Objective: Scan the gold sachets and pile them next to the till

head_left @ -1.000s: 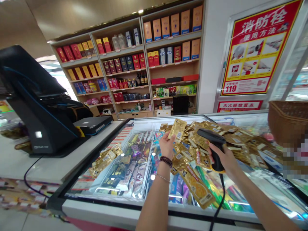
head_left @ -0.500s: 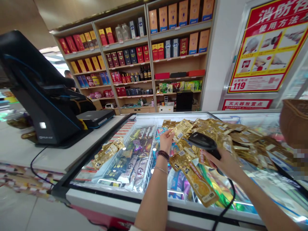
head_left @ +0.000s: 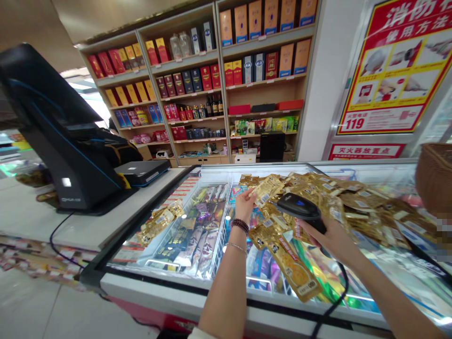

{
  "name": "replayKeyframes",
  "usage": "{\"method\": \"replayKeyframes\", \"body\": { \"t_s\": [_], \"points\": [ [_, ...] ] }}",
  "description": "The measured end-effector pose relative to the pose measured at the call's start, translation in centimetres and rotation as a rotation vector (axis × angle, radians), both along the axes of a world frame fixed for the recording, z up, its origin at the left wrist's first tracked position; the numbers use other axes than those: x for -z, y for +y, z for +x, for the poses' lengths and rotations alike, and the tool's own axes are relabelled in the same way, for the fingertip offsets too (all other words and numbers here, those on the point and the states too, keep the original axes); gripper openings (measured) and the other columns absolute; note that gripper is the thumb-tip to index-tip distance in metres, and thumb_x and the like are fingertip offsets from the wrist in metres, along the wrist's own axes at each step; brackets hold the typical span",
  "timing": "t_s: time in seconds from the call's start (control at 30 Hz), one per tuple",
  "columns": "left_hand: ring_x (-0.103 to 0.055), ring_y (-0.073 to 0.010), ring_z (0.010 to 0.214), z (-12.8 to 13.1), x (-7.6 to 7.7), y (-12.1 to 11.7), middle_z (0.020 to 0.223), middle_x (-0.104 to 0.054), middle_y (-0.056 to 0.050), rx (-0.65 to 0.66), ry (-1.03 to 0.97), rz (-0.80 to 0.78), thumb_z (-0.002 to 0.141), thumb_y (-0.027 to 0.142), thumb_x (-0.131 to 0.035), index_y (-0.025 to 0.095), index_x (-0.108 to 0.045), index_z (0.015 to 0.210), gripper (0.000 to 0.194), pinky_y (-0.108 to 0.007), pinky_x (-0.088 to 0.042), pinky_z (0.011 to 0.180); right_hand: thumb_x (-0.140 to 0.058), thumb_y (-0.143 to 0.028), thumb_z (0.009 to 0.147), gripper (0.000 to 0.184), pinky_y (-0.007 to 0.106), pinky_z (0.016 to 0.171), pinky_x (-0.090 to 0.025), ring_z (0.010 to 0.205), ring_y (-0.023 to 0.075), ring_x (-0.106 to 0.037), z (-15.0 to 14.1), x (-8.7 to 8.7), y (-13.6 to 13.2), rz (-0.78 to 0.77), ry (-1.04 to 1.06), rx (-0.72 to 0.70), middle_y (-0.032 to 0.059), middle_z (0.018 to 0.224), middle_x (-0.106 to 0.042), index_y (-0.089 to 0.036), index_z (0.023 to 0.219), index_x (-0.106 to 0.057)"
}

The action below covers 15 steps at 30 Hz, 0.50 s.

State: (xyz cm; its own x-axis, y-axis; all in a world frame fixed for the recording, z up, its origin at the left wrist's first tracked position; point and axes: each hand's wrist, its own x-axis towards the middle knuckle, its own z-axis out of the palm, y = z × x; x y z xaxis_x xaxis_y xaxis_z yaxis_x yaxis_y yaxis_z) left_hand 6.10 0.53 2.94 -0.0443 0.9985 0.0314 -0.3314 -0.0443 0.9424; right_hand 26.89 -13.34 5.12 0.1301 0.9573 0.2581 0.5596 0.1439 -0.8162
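Note:
My left hand (head_left: pixel 246 203), with a beaded bracelet on its wrist, pinches the edge of a gold snack packet (head_left: pixel 267 189) above the glass lid. Facing that packet is a black barcode scanner (head_left: pixel 298 205), its handle wrapped by my right hand (head_left: pixel 329 238); a blue light shows on the scanner's top. From the handle a black cable (head_left: pixel 337 301) runs down past the freezer's front edge. Below the scanner a long gold packet (head_left: pixel 293 270) lies slantwise on the glass. A large heap of similar gold packets (head_left: pixel 367 202) spreads to the right, and a smaller pile (head_left: pixel 160 221) rests at left.
Under the glass of the chest freezer (head_left: pixel 155 286) are wire baskets of wrapped ice creams. To the left, a black checkout terminal (head_left: pixel 67 155) and a flat black device (head_left: pixel 143 173) stand on a counter. A brown woven basket (head_left: pixel 434 176) is at right. Stocked shelves (head_left: pixel 222 94) stand behind.
A blue light has come on at the scanner's top. Both hands keep nearly the same place and hold; the whole view has shifted slightly.

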Motion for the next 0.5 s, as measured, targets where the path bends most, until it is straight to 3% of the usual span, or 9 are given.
{"method": "replayKeyframes", "body": {
  "t_s": [0.3, 0.43, 0.5],
  "points": [
    [-0.074, -0.0175, 0.070, -0.1, -0.1, -0.3, 0.078, -0.079, -0.004, -0.012, -0.054, -0.011, 0.077, 0.024, -0.085, 0.018, -0.080, 0.098, 0.022, -0.034, -0.065, 0.073, -0.064, -0.073, 0.077, 0.053, 0.033, 0.049, -0.040, 0.040, 0.0170, -0.050, 0.6, 1.2, 0.7, 0.006, 0.016, -0.040, 0.0028, 0.044, -0.057, -0.025, 0.057, -0.059],
    [-0.076, -0.0203, 0.078, -1.6, 0.2, -1.0, 0.086, -0.080, -0.007, -0.002, -0.111, -0.041, 0.078, 0.026, -0.084, 0.016, -0.077, 0.107, 0.032, -0.038, -0.065, 0.080, -0.066, -0.074, 0.080, 0.059, 0.035, 0.052, -0.046, 0.042, 0.0173, -0.052, -0.5, 0.8, 1.7, -0.028, 0.198, -0.167, 0.0054, 0.043, -0.054, -0.024, 0.049, -0.057],
    [-0.077, -0.0211, 0.081, -3.6, 0.5, -1.2, 0.089, -0.080, -0.008, -0.020, -0.117, -0.034, 0.078, 0.028, -0.084, 0.015, -0.076, 0.112, 0.038, -0.038, -0.064, 0.081, -0.075, -0.078, 0.067, 0.056, 0.035, 0.041, -0.042, 0.037, 0.0182, -0.049, -2.0, 0.2, 2.9, -0.038, 0.363, -0.170, 0.0057, 0.044, -0.053, -0.025, 0.053, -0.062]
  ]
}}
